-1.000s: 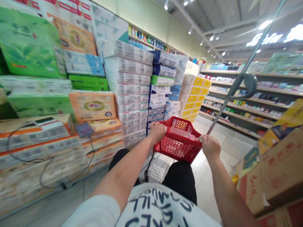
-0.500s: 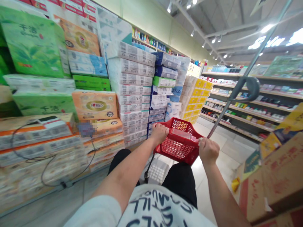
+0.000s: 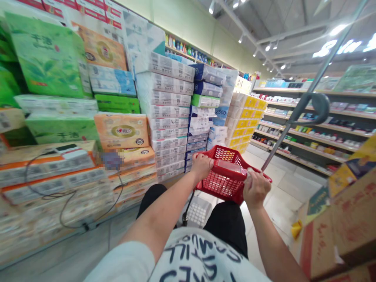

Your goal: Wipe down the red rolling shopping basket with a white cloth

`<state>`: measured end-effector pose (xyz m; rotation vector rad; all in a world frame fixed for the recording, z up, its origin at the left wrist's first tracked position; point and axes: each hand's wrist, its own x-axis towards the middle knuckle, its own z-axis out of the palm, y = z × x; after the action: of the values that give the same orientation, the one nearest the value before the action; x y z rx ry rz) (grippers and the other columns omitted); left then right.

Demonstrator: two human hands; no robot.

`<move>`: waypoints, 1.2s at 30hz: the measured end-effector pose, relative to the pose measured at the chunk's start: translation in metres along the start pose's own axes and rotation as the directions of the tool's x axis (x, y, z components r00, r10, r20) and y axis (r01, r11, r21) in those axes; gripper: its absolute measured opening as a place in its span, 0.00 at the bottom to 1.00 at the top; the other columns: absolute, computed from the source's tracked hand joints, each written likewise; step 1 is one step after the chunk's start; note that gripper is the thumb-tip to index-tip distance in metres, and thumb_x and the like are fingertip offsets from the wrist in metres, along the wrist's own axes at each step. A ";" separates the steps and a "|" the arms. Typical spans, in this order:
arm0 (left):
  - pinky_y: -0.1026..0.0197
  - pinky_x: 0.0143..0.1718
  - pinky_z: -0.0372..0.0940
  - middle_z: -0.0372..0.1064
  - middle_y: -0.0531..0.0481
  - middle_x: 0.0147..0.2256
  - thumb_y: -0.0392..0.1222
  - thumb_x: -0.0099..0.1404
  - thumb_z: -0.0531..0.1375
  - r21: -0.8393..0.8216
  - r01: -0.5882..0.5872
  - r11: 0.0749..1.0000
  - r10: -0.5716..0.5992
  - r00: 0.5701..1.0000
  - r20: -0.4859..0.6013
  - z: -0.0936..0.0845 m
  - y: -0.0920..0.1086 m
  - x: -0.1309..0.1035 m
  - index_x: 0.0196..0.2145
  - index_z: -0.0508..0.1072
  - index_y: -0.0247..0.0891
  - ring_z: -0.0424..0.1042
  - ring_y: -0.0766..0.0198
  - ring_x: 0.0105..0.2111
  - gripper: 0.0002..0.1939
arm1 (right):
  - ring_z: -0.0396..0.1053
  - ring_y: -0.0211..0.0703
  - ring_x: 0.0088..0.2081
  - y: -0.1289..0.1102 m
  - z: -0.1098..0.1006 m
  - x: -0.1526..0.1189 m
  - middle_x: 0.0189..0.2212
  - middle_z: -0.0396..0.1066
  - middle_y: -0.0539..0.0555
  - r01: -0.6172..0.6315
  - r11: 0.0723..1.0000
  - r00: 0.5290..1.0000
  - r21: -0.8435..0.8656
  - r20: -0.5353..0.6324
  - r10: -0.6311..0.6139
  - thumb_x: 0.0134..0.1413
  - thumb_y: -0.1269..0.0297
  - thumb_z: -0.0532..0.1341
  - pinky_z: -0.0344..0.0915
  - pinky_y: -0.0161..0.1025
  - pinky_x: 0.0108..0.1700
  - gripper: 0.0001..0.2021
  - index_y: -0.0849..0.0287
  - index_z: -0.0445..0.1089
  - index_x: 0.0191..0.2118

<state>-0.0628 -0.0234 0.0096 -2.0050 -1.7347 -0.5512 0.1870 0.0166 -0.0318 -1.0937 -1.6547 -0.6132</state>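
Observation:
My left hand [image 3: 202,166] is wrapped round the left part of the red handle [image 3: 230,168] of a shopping cart. On the handle's right part, my right hand [image 3: 256,188] has its fingers closed, and the red end of the bar shows beyond them. Something small and whitish shows by its thumb; I cannot make out what it is. Below and beyond the handle is the cart's red plastic basket [image 3: 220,186], with perforated walls. A grey lower basket [image 3: 199,211] sits under it, near my legs. Both forearms reach forward from my body.
Stacked tissue packs [image 3: 172,111] line the left side, with a black cable [image 3: 63,223] hanging over the lower ones. A metal pole [image 3: 277,147] with a grey hook rises at the cart's right. Cardboard boxes [image 3: 352,219] stand at right; stocked shelves [image 3: 305,135] lie ahead.
The stacks and shelves have shifted slightly right in view. My right hand has moved inward along the handle, uncovering its red end. My left hand keeps its grip.

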 end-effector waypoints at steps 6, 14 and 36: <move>0.43 0.46 0.51 0.70 0.42 0.36 0.35 0.67 0.49 -0.023 0.015 1.000 -0.014 0.999 0.034 -0.003 0.005 0.004 0.36 0.72 0.37 0.64 0.52 0.41 0.11 | 0.69 0.48 0.40 0.000 0.007 0.012 0.37 0.76 0.58 -0.018 1.000 0.992 0.020 0.123 0.016 0.61 0.63 0.50 0.58 0.45 0.49 0.16 0.62 0.74 0.42; 0.43 0.47 0.51 0.72 0.45 0.36 0.41 0.71 0.45 -0.064 0.090 0.994 -0.092 0.995 -0.025 -0.001 0.017 -0.001 0.36 0.72 0.39 0.66 0.52 0.41 0.17 | 0.65 0.52 0.54 -0.009 0.010 -0.007 0.50 0.71 0.64 0.006 0.994 0.996 0.108 -0.085 0.004 0.64 0.65 0.49 0.56 0.51 0.56 0.18 0.65 0.67 0.54; 0.48 0.48 0.52 0.75 0.45 0.35 0.47 0.73 0.44 -0.075 0.155 0.985 -0.154 0.988 0.015 -0.008 0.011 0.002 0.33 0.75 0.37 0.69 0.57 0.39 0.23 | 0.64 0.53 0.53 -0.043 0.012 0.044 0.52 0.70 0.60 0.066 0.997 0.944 0.040 0.321 -0.075 0.63 0.61 0.49 0.55 0.49 0.53 0.17 0.59 0.73 0.47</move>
<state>-0.0521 -0.0276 0.0164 -1.9362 -1.9135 -0.6685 0.1398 0.0229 0.0100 -1.1643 -1.9856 -0.4714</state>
